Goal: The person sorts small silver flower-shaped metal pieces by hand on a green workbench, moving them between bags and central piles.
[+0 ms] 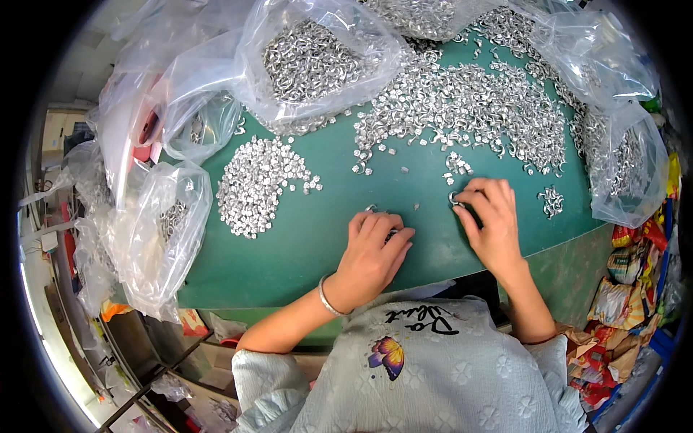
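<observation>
Small shiny metal parts lie on a green tabletop (346, 180). My left hand (368, 252) rests low over the table, its fingers curled round a few metal parts that show only partly between them. To its right, my right hand (492, 220) pinches a small curved metal part (453, 198) between thumb and fingertips. A few pale, chunky pieces (457, 166) lie just beyond that hand. Right of it sits a little cluster of hook-shaped parts (551, 202). A heap of pale chunky pieces (253, 187) spreads at the left, and a large heap of curved parts (469, 108) covers the far side.
An open clear plastic bag (310, 65) full of metal parts stands at the back. More clear bags (170, 231) lie along the left edge, and another (628, 166) hangs over the right edge. Colourful packaging (613, 310) is piled beside the table at right.
</observation>
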A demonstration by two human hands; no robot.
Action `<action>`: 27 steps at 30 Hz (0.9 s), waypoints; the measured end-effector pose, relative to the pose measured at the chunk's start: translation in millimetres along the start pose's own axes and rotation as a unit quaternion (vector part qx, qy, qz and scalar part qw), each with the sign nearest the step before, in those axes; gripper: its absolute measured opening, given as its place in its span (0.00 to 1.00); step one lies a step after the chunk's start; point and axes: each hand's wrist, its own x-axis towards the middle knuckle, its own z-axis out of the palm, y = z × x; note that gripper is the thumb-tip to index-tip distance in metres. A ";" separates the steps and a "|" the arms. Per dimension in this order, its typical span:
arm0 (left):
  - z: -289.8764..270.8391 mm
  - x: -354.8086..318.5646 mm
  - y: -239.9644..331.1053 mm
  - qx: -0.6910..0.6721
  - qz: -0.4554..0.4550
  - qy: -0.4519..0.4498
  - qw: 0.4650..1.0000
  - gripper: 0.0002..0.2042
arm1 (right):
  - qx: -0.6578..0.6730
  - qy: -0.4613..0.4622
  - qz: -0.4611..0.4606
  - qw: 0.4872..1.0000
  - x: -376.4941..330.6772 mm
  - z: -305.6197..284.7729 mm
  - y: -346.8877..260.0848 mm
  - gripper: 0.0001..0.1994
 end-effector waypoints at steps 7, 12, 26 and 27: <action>0.8 9.8 4.4 0.032 -0.071 0.023 0.997 0.19 | -0.074 -0.019 -0.037 0.996 40.8 5.4 -0.8 0.08; 1.4 2.4 3.6 0.018 -0.068 0.021 0.997 0.19 | -0.126 -0.068 -0.022 0.989 42.1 2.4 -3.4 0.04; -1.3 1.2 -3.0 -0.025 -0.066 0.039 0.997 0.21 | 0.176 0.093 -0.115 0.973 264.5 -45.1 -30.1 0.11; 0.1 3.1 -2.6 -0.023 -0.062 0.036 0.997 0.21 | 0.113 0.118 -0.098 0.982 296.5 -52.9 -24.8 0.12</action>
